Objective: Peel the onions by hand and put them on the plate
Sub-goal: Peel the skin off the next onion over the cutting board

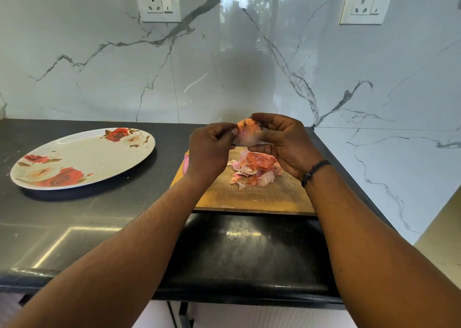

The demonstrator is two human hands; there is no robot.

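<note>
Black countertop (pixel 104 218): your right hand (pixel 282 144) cups the onion (pixel 248 134), left hand (pixel 208 150) pinches its skin; peels (pixel 254 169) below (on board (pixel 252 198)), plate (pixel 82 159) left.

The dark worktop (pixel 99 215) lies bare between the plate (pixel 82 158) at nine o'clock and the cutting board (pixel 249 195). A peel pile (pixel 254 169) crowds the board's middle; the wall blocks twelve o'clock.

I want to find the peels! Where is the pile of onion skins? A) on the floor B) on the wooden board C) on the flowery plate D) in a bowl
B: the onion skins lie heaped on the wooden board, under the hands; the flowery plate has nothing on it.
</note>
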